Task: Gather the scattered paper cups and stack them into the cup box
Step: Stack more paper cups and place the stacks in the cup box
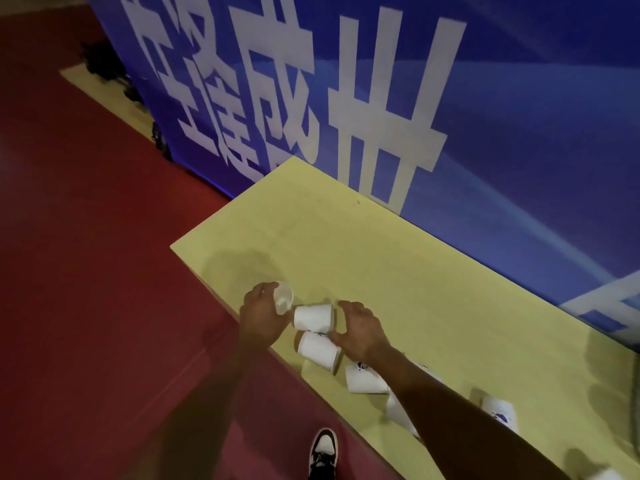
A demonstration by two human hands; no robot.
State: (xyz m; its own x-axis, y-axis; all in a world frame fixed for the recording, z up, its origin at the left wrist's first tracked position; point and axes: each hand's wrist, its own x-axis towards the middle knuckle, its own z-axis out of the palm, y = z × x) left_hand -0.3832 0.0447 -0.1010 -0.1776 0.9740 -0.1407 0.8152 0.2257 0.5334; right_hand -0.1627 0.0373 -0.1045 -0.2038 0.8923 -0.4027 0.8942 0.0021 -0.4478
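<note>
White paper cups lie scattered on a yellow table (381, 258). My left hand (261, 315) grips one cup (284, 298), its mouth turned towards the camera. A second cup (313, 317) lies on its side between my hands. My right hand (362, 329) hovers at that cup's mouth end, fingers spread and curved, holding nothing I can see. A third cup (318, 351) lies just below, next to my right thumb. More cups lie nearer me: one with a blue logo (365, 379), one partly hidden under my right forearm (398, 412), one at the right (500, 412). No cup box is in view.
A large blue banner (381, 81) with white characters stands along the table's far edge. Red floor (86, 271) runs left of the table, whose near edge passes under my wrists. My black and white shoe (322, 453) stands on the floor below.
</note>
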